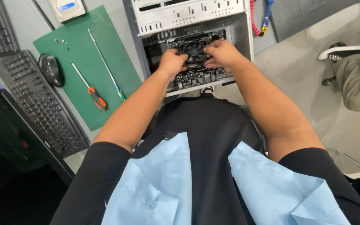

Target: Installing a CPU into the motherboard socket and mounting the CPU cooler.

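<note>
An open grey computer case (242, 29) lies on its side in front of me. Inside it sits a black circuit board with a round cooling fan (194, 49) on top. My left hand (172, 62) grips the left side of the fan block. My right hand (222, 54) holds its right side, fingers curled over the top edge. Both hands cover part of the board; the lower strip of the board (196, 77) shows between my wrists.
A green mat (105, 46) at left carries an orange-handled screwdriver (92, 93), a long thin screwdriver (105, 62) and small screws (61, 41). A black mouse (52, 69), a keyboard (38, 104) and a hard drive (66, 8) lie nearby. Another person's legs (351, 66) are at right.
</note>
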